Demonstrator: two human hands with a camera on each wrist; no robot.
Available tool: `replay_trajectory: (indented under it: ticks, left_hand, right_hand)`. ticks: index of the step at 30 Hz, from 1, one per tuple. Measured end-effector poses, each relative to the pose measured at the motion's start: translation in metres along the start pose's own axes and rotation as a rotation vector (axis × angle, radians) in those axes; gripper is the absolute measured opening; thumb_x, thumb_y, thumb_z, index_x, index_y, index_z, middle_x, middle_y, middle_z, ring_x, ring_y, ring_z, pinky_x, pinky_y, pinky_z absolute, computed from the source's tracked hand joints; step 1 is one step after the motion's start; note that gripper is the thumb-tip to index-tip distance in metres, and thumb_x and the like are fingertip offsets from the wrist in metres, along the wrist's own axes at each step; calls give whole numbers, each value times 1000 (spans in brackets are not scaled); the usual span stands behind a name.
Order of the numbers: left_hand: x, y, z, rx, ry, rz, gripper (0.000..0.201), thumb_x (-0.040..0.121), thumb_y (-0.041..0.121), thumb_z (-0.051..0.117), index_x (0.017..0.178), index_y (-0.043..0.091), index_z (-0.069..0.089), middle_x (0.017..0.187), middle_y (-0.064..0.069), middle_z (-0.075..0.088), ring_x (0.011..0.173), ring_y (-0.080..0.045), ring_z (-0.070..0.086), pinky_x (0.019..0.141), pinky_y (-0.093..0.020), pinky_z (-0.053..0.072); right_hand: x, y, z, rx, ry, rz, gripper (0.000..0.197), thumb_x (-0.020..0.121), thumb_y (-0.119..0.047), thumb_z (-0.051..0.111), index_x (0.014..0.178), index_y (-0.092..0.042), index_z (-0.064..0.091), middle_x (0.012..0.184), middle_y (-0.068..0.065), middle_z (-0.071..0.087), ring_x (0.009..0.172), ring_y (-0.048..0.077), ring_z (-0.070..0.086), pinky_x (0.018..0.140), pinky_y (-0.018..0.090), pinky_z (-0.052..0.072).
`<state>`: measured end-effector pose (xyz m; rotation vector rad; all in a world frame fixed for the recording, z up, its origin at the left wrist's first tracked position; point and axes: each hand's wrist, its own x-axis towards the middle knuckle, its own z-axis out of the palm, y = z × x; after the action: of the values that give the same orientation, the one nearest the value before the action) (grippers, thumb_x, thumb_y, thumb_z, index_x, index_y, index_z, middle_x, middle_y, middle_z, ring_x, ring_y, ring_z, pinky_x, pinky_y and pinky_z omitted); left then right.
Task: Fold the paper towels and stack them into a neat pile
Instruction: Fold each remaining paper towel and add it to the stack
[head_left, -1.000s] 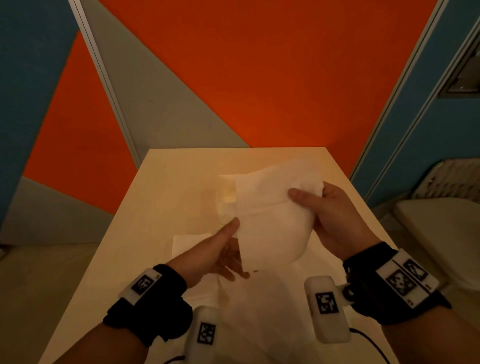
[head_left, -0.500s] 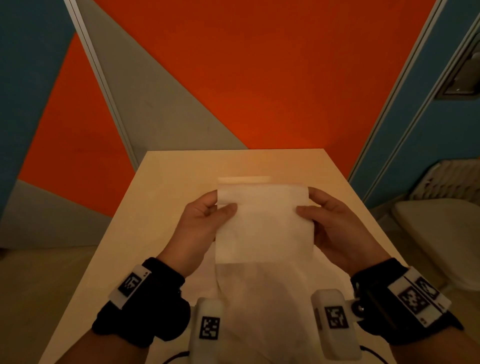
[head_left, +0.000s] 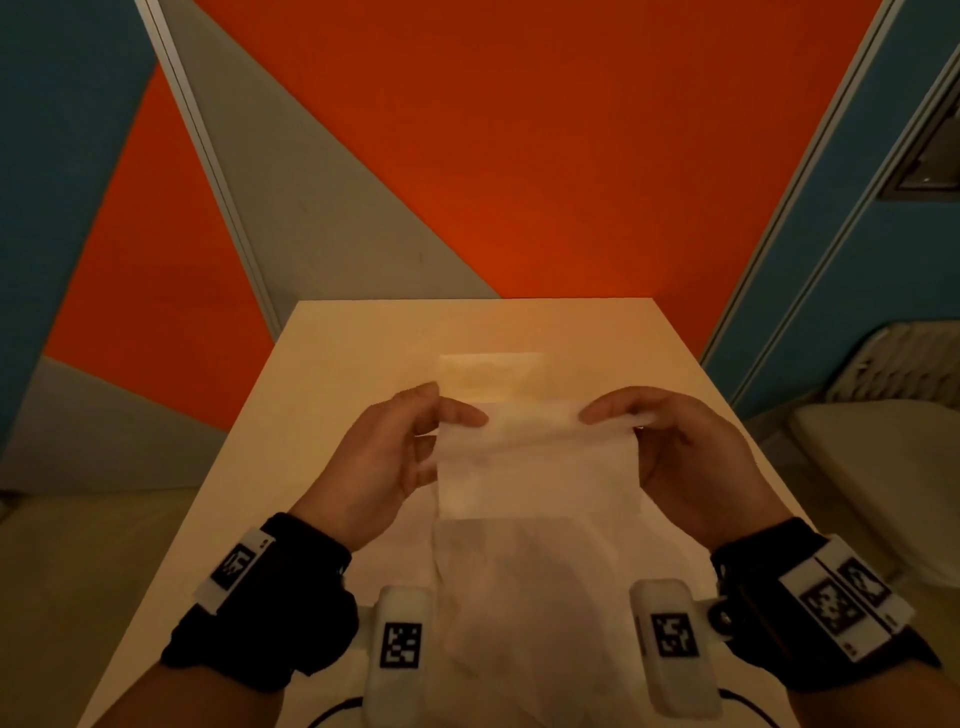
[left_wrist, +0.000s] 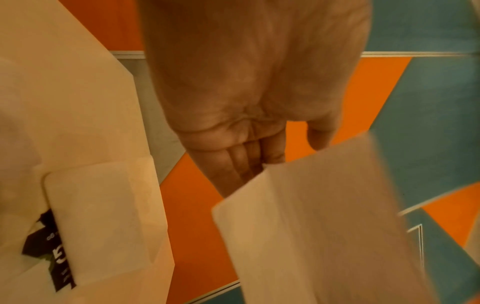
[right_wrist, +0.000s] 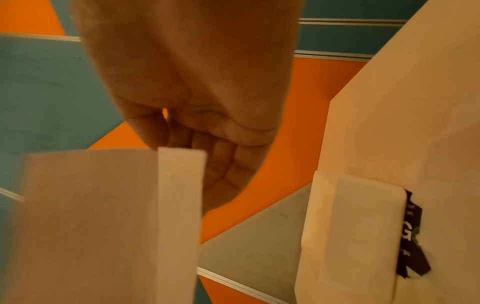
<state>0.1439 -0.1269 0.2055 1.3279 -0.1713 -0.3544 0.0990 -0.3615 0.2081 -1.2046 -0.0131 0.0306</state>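
I hold a white folded paper towel (head_left: 535, 462) in the air above the cream table (head_left: 337, 374). My left hand (head_left: 457, 415) pinches its upper left corner between thumb and fingers, and my right hand (head_left: 608, 415) pinches its upper right corner. The same towel (left_wrist: 319, 226) hangs below my left hand (left_wrist: 293, 152) in the left wrist view, and the towel (right_wrist: 109, 216) hangs under my right hand (right_wrist: 166, 142) in the right wrist view. A folded towel pile (head_left: 491, 376) lies flat on the table beyond my hands. More loose towels (head_left: 519, 597) lie spread beneath the held one.
The table's far edge meets an orange and grey wall (head_left: 519, 156). A white chair (head_left: 883, 467) stands to the right of the table. The folded pile (left_wrist: 98, 222) shows in the left wrist view with a dark printed label (left_wrist: 49, 257) under it.
My left hand came up from the towel's lower left edge to its upper left corner. The curved towel is now held flat and squared between both hands, slightly tipped forward.
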Motion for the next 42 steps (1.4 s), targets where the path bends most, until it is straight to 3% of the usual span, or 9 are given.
replay_trajectory:
  ticks: [4, 7, 10, 19, 25, 30, 33, 38, 42]
  left_hand:
    - [1, -6, 1, 145, -2, 117, 19, 80, -6, 65, 84, 11, 72, 84, 4, 72, 71, -14, 62, 61, -20, 49]
    - [2, -7, 0, 142, -9, 157, 27, 77, -8, 65, 83, 17, 74, 92, 5, 73, 80, -14, 66, 72, -24, 55]
    - [-3, 1, -2, 168, -95, 181, 30, 76, -10, 66, 88, 16, 73, 95, 4, 73, 81, -16, 69, 71, -23, 55]
    - [-10, 26, 20, 376, -563, 42, 33, 77, 2, 69, 109, 10, 70, 115, -3, 69, 109, -19, 63, 89, -25, 50]
    - [-1, 3, 21, 301, -266, 126, 41, 79, -4, 67, 109, 23, 70, 118, 6, 68, 109, -14, 64, 91, -33, 54]
    - [5, -24, -15, 107, 90, 85, 46, 79, -5, 66, 113, 26, 67, 127, 8, 62, 113, -21, 61, 92, -41, 53]
    - [3, -40, -35, 111, 216, 39, 47, 81, -5, 65, 118, 24, 65, 131, 3, 58, 115, -20, 60, 95, -42, 50]
    - [-7, -68, -61, 220, 288, -99, 46, 83, -3, 64, 122, 21, 62, 121, 4, 59, 96, -9, 61, 71, -21, 52]
    - [-12, -90, -77, 308, 309, -200, 45, 82, -2, 66, 120, 21, 63, 123, -1, 57, 96, -12, 58, 77, -29, 49]
  right_hand:
    - [-2, -2, 2, -106, 29, -36, 42, 95, -20, 41, 72, -9, 74, 86, 14, 63, 78, 29, 57, 68, 35, 46]
    - [1, -3, 7, -201, 72, -133, 4, 75, -8, 67, 74, -10, 70, 71, 3, 66, 67, 16, 63, 59, 25, 52]
    - [4, -6, 5, -256, 89, -187, 17, 74, 1, 66, 87, -7, 60, 62, -3, 63, 63, 13, 62, 58, 25, 54]
    - [14, -45, 26, -523, -164, -121, 36, 69, -3, 72, 99, -16, 58, 85, 25, 65, 74, 36, 64, 64, 46, 55]
    - [25, -26, 18, -403, -6, -60, 30, 79, -13, 66, 108, -13, 59, 89, 14, 66, 77, 24, 63, 66, 33, 52]
    - [36, 30, -38, -707, 198, 127, 27, 86, -18, 69, 111, -16, 58, 109, 5, 63, 89, 20, 59, 71, 27, 45]
    - [37, 69, -66, -929, 165, 284, 46, 80, -16, 76, 120, -13, 54, 120, 4, 55, 105, 22, 55, 80, 27, 44]
    - [36, 110, -97, -1336, -31, 498, 91, 73, -26, 82, 146, -19, 29, 152, 3, 28, 139, 23, 29, 113, 34, 27]
    - [37, 121, -105, -1503, -105, 572, 108, 70, -38, 83, 152, -25, 13, 157, 0, 18, 144, 23, 21, 116, 45, 22]
